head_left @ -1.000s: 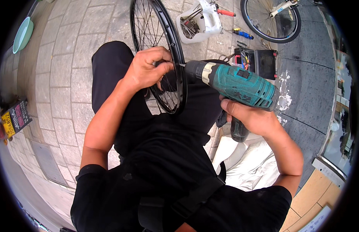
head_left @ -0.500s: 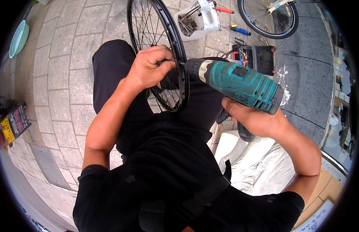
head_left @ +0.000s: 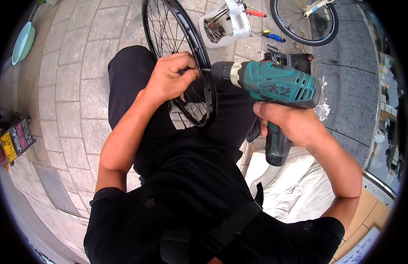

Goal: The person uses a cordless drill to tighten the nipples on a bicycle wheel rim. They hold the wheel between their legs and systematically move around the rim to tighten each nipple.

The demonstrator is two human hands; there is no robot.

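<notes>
Head view: wheel (head_left: 210,99) stood before you, your left hand (head_left: 171,75) pinching at spokes (head_left: 165,33) beside rim (head_left: 196,44), right hand (head_left: 285,123) gripping drill (head_left: 274,83) by handle (head_left: 278,149), bit (head_left: 205,70) at rim. Drill seemed heavy, rigid; wheel light, stiff, best held by rim.

Vs half a second ago: you've rolled the cordless drill (head_left: 278,83), side now facing the camera, body more level. More grip (head_left: 278,149) shows from your right hand (head_left: 292,123). Bit (head_left: 205,69) now visible at the bicycle wheel rim (head_left: 198,48). Right of the rim, the drill hides more toolbox (head_left: 300,61).
</notes>
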